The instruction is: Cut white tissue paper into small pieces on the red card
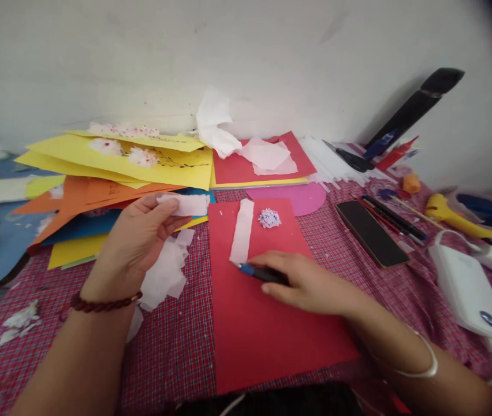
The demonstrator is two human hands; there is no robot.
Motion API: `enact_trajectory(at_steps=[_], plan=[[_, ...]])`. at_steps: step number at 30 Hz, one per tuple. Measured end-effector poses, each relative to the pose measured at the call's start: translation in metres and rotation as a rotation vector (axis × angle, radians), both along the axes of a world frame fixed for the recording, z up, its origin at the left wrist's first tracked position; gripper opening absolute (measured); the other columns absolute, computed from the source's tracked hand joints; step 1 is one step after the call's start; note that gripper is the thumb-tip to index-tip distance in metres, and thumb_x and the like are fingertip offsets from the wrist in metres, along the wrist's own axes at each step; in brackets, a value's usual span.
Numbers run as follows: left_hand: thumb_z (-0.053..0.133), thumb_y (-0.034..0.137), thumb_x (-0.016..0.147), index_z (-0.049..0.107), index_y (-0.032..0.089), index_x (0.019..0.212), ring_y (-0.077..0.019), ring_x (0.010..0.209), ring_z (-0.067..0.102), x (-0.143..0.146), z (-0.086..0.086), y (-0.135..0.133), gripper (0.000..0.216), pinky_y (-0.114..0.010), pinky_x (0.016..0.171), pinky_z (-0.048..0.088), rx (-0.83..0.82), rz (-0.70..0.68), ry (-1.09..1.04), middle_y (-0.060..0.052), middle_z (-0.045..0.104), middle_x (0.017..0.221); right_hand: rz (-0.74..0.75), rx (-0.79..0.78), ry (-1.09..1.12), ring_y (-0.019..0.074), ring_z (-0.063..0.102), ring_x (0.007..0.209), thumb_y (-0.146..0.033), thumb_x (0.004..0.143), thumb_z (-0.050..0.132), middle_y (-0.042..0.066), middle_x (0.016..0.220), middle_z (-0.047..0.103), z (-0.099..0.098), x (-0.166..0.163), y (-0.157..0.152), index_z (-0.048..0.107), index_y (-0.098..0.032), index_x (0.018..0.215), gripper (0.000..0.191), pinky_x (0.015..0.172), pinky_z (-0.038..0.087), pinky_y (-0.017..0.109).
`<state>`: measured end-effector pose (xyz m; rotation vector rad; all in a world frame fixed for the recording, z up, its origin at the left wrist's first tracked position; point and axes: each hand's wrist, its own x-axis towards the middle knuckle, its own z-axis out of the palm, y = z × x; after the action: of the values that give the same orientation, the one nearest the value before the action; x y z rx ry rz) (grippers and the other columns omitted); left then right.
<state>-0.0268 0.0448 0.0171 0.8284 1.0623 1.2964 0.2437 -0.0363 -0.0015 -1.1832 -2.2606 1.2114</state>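
My left hand (148,228) pinches a small folded strip of white tissue paper (189,205) above the left edge of a red paper sheet (267,341). In my right hand (295,277) is a dark marker pen (263,273) with a blue section near its tip, held low over the red sheet. The tip points at the lower end of a long white paper strip (242,231) that lies on the sheet. Right of that strip sits a crumpled white ball speckled with purple (269,218). Below my left hand, torn white tissue pieces (166,271) lie on the checked cloth.
Yellow cards (176,162) with white paper blossoms and orange sheets (99,190) are stacked at the back left. A phone (371,233), several pens (395,219), a yellow glue gun (454,216) and a white power bank (471,294) are at right. Scissors (352,159) lie behind.
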Motion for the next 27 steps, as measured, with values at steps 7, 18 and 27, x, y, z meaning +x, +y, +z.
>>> enact_trajectory(at_steps=[7,18,27], plan=[[0.073,0.012,0.077,0.065,0.016,0.077,-0.0138,0.076,0.069,0.029,-0.006,-0.017,0.009,-0.026,0.071,0.060,-0.108,-0.165,-0.266,0.000,0.071,0.079,0.115,0.174,-0.246,0.0240,0.063,0.098,-0.023,0.087,0.069,0.009,0.110,0.065,0.002,-0.010,-0.006,0.062,-0.021,0.129,0.042,0.086,0.050,0.037],[0.075,0.022,0.076,0.065,0.014,0.082,-0.0102,0.057,0.063,0.056,-0.019,-0.040,0.014,-0.021,0.054,0.057,-0.204,-0.496,-0.059,0.000,0.068,0.071,-0.370,0.249,0.425,0.0154,0.065,0.085,-0.023,0.097,0.054,0.005,0.095,0.068,-0.009,-0.002,0.000,0.061,-0.019,0.111,0.016,0.076,0.053,0.030],[0.069,0.023,0.076,0.063,0.015,0.079,-0.0105,0.055,0.064,0.060,-0.022,-0.044,0.010,-0.021,0.056,0.055,-0.306,-0.687,0.127,-0.002,0.069,0.069,-0.071,0.373,0.383,0.0193,0.060,0.103,-0.001,0.080,0.046,0.007,0.105,0.063,-0.008,-0.001,0.005,0.060,-0.021,0.112,0.040,0.091,0.050,0.039]])
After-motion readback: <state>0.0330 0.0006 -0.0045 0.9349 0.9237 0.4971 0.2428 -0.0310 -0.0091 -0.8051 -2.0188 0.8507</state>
